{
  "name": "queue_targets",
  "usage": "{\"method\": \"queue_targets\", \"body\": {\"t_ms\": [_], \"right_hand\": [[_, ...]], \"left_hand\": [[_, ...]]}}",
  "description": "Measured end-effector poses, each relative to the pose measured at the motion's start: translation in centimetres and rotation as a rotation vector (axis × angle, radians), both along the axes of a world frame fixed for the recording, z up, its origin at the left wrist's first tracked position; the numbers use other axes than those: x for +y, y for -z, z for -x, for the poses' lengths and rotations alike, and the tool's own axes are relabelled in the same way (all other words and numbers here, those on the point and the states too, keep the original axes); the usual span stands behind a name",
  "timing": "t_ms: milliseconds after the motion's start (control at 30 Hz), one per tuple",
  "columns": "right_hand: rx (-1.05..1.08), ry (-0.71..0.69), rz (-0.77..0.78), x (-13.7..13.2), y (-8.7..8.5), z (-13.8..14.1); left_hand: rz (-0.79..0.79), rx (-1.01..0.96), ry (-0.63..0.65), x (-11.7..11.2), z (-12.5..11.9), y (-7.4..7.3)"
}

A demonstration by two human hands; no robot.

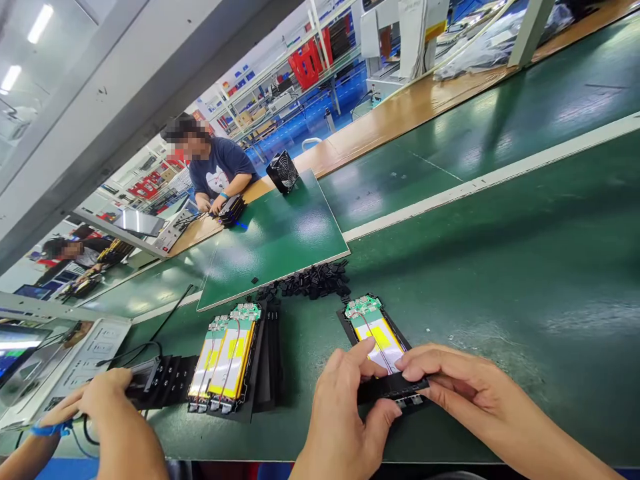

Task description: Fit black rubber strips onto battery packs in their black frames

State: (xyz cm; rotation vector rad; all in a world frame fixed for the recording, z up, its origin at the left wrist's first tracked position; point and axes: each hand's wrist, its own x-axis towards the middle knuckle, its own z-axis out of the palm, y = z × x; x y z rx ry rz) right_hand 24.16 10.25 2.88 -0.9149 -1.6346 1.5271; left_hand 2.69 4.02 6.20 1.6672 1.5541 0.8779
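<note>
Over the lower end of a power bank assembly (377,330), my left hand (345,400) and my right hand (470,393) pinch a narrow black plastic piece (393,385) from its two sides. The assembly lies on the green bench, with a silver and yellow battery pack and a green circuit board (364,307) at its far end. Thin dark and red wires run along the battery. My fingers cover much of the black piece and the near end of the assembly, so I cannot tell whether the two are joined.
More battery assemblies (233,360) lie on black casings (270,363) to the left. Small black parts (315,281) are heaped by a raised green board (300,227) bearing a fan (283,173). A neighbour's hand (107,393) touches black casings at left. Co-workers sit across the bench.
</note>
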Motion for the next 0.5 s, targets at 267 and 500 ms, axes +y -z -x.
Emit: {"method": "queue_targets", "body": {"t_ms": [267,500], "right_hand": [[0.015,-0.005,0.024,-0.4,-0.9,0.0],[-0.089,-0.144,0.034,-1.1,-0.3,1.0]], "left_hand": [[0.062,-0.047,-0.011,-0.2,-0.4,-0.8],[0.437,-0.11,0.063,0.1,-0.6,-0.8]]}}
